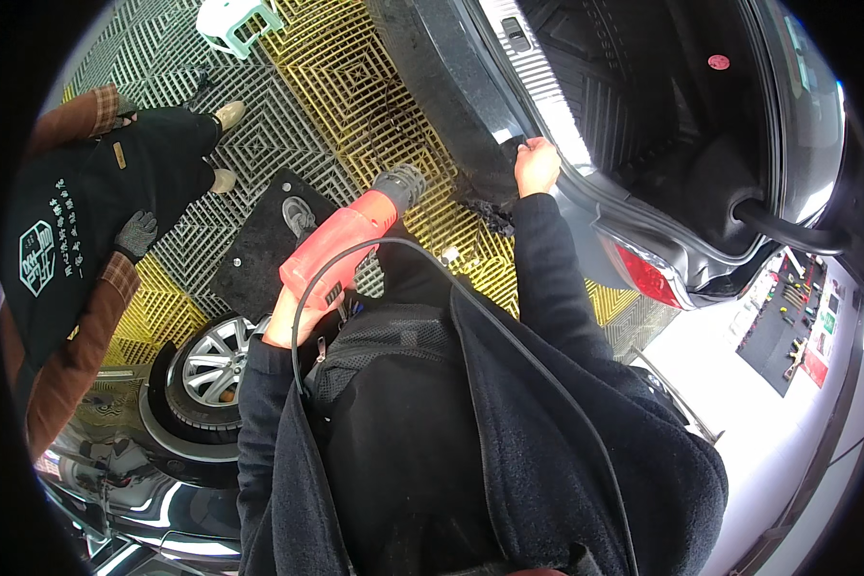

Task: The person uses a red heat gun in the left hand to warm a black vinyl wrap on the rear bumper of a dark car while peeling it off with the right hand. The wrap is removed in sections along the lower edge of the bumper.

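Note:
My left hand (293, 319) is wrapped round the handle of a red heat gun (341, 248). Its dark, ribbed nozzle (401, 182) points up and away, toward the rear bumper (456, 96) of a grey car. A black cable arcs from beside my left hand across my body. My right hand (538, 168) is at the bumper's upper edge, just below the open boot (634, 106). Those fingers are pinched together against a dark patch there. Whatever lies between them is too small to make out.
At the left stands another person in a dark apron (77, 221), wearing grey gloves. A black mat (250, 264) lies on the grey and yellow grid floor. Behind it is a dark car's wheel (211, 370). A pale green stool (240, 24) stands far off; a tool board (782, 326) is at right.

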A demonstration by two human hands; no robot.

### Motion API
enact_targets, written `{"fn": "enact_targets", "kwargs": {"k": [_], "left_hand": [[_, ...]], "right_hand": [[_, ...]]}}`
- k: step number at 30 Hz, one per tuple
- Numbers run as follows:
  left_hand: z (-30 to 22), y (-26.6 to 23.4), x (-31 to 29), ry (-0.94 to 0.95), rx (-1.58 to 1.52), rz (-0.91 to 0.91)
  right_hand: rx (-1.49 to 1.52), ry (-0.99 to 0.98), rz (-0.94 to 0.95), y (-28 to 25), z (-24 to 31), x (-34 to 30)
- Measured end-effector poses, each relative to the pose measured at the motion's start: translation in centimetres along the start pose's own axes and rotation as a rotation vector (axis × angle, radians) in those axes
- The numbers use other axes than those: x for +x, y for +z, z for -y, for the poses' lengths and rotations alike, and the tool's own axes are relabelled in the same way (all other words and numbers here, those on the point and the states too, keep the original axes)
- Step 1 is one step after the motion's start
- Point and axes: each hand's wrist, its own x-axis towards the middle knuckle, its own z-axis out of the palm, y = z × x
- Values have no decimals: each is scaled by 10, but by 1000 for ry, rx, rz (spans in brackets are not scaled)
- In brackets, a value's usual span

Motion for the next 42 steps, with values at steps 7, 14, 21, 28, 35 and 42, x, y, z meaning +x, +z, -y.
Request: {"fn": "enact_targets", "kwargs": {"k": [7, 14, 21, 28, 35, 42], "left_hand": [[0, -2, 1, 21, 7, -9], [3, -4, -2, 69, 50, 12], [6, -4, -3, 53, 30, 15], [3, -6, -5, 2, 56, 32], [3, -5, -8, 2, 66, 17], [6, -4, -9, 41, 83, 10]], "right_hand": [[-7, 47, 8, 6, 4, 10], [29, 53, 47, 2, 5, 8], [58, 25, 41, -5, 7, 2], [62, 4, 42, -10, 11, -8], [88, -26, 52, -12, 11, -15], [114, -16, 52, -17, 14, -21]]}}
